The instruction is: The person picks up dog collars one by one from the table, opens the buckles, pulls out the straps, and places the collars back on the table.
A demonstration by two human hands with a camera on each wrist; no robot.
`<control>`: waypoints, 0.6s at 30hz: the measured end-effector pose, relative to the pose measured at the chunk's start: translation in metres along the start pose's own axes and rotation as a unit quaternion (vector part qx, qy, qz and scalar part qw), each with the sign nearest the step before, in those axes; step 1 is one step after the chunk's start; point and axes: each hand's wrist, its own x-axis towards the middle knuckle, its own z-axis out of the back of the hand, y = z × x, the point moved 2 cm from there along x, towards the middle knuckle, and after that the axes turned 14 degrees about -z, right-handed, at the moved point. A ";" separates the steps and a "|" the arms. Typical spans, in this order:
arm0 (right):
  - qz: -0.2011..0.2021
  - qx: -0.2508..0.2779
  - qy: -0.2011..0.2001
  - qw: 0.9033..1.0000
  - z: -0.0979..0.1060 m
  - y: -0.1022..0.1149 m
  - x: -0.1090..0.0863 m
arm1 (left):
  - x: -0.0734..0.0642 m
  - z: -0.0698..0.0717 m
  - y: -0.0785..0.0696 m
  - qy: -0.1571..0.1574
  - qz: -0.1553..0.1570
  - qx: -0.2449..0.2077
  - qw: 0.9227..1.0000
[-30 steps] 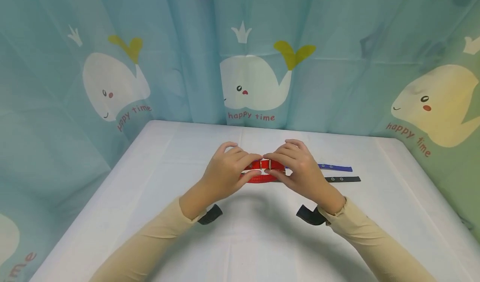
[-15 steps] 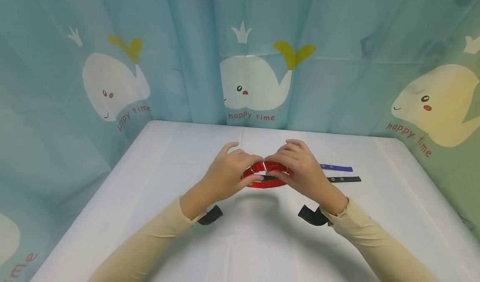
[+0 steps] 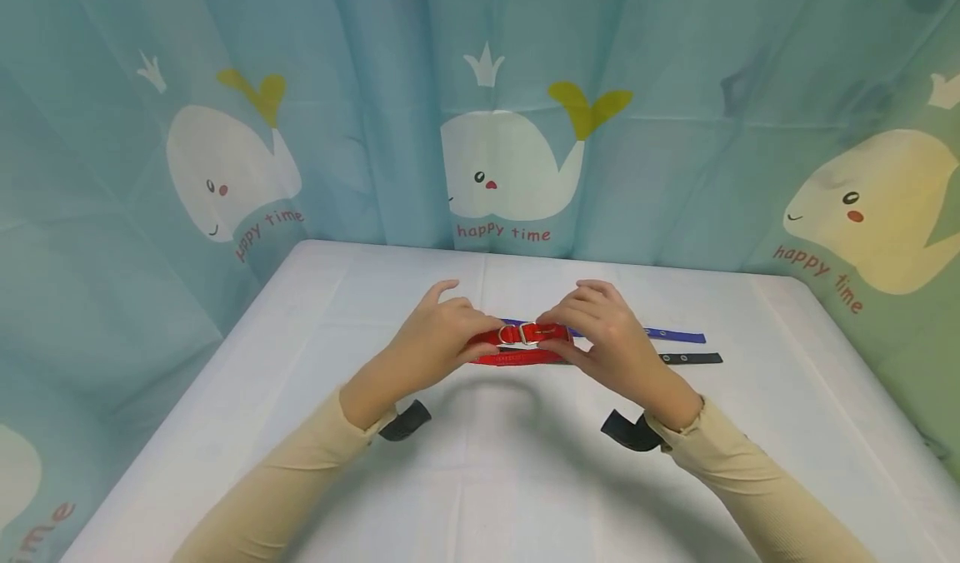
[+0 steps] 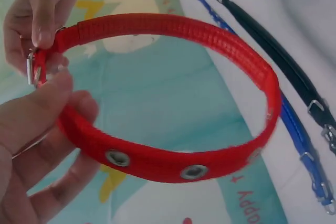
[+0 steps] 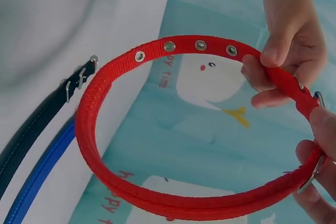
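Note:
A red collar (image 3: 517, 358) with metal eyelets is bent into a closed loop, held up over the table. My left hand (image 3: 423, 348) pinches the strap between thumb and fingers on the left of the buckle (image 3: 527, 333). On the other side, my right hand (image 3: 617, 342) pinches the band close to the buckle. In the left wrist view several eyelets show along the red collar (image 4: 157, 165), beyond the left fingers. The right wrist view shows the red collar's (image 5: 157, 201) padded side and the strap passing through the metal fittings. My fingers partly cover the fastening.
A blue collar (image 3: 678, 336) and a black collar (image 3: 697, 358) lie side by side on the white table (image 3: 525, 496), behind the hands. Dark wrist mounts (image 3: 632, 431) stick out under the cuffs. A whale-print curtain (image 3: 390, 146) hangs behind the table.
My left hand has slid left along the strap, away from the buckle, so the buckle and ring now show between the hands. My right hand stays nearly in place on the red collar.

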 end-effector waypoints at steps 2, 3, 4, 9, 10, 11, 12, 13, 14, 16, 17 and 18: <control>-0.006 -0.005 0.001 1.000 0.001 -0.001 0.000 | -0.001 0.000 0.003 0.024 0.013 -0.011 1.000; -0.011 -0.006 0.000 1.000 0.002 -0.001 0.000 | -0.002 0.000 0.004 0.034 0.020 -0.015 0.999; -0.016 -0.008 -0.003 1.000 0.003 -0.002 0.000 | -0.003 0.000 0.006 0.042 0.027 -0.020 0.999; -0.030 0.002 -0.003 1.000 0.009 -0.003 0.001 | -0.006 -0.002 0.009 0.074 0.051 -0.025 0.996; -0.026 0.005 0.002 1.000 0.008 -0.003 0.001 | -0.004 -0.003 0.008 0.075 0.051 -0.030 0.995; -0.022 0.009 0.008 1.000 0.007 -0.002 0.001 | -0.003 -0.003 0.006 0.073 0.047 -0.035 0.996; -0.018 0.014 0.012 1.000 0.006 -0.001 0.001 | -0.001 -0.004 0.003 0.065 0.039 -0.040 0.996; -0.013 0.015 0.015 1.000 0.004 0.001 0.002 | 0.001 -0.004 0.000 0.054 0.029 -0.046 0.997; -0.009 0.018 0.017 1.000 0.002 0.002 0.002 | 0.004 -0.004 -0.003 0.039 0.018 -0.049 0.998; -0.002 0.021 0.018 1.000 -0.002 0.004 0.002 | 0.008 -0.003 -0.009 0.004 -0.008 -0.040 0.999; -0.002 0.024 0.019 1.000 -0.003 0.005 0.001 | 0.009 -0.003 -0.011 -0.015 -0.020 -0.030 0.999; -0.005 0.026 0.022 0.999 -0.004 0.005 0.001 | 0.010 -0.002 -0.013 -0.032 -0.027 -0.018 0.999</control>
